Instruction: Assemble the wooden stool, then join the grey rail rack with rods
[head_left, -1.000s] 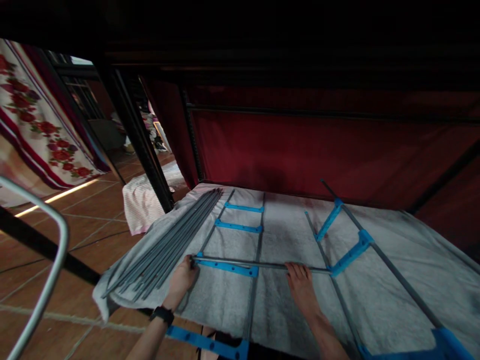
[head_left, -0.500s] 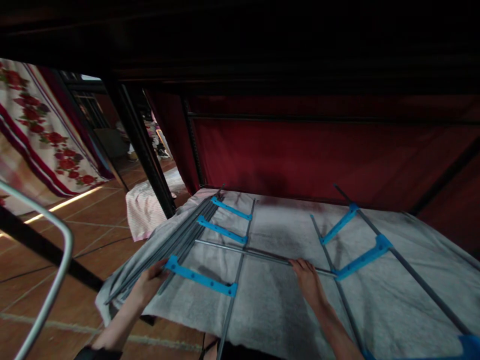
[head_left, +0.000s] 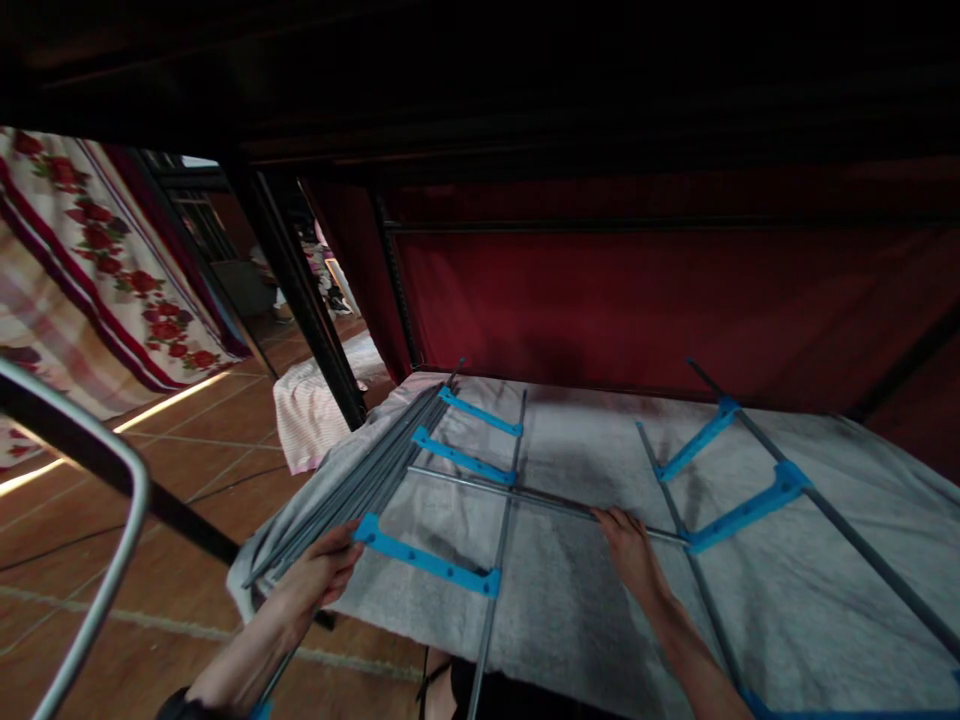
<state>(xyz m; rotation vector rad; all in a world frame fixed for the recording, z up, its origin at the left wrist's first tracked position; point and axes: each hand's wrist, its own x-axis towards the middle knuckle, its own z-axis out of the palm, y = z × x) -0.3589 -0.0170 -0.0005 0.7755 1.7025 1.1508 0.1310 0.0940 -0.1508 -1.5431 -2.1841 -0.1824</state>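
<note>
The left hand (head_left: 324,570) has its fingers curled around the outer edge of a ladder-shaped frame of grey tubes and blue plastic-looking brackets (head_left: 429,562), beside the end of one bracket, though whether they grip bracket or tube I cannot tell; that edge overlaps a bundle of loose grey tubes (head_left: 360,475) on the bed's rumpled grey cloth (head_left: 574,605). The right hand (head_left: 628,550) has its fingers closed over a single straight grey metal tube (head_left: 555,502), lying crosswise from the first frame to a second blue-bracketed grey frame (head_left: 742,512), its right end at a bracket there. An uneven lift or twist by the left hand could work a bracket loose or drag the bundle out of order; a slack right grip could let the crosswise tube roll out of line, since soft cloth seems to give little steady support
</note>
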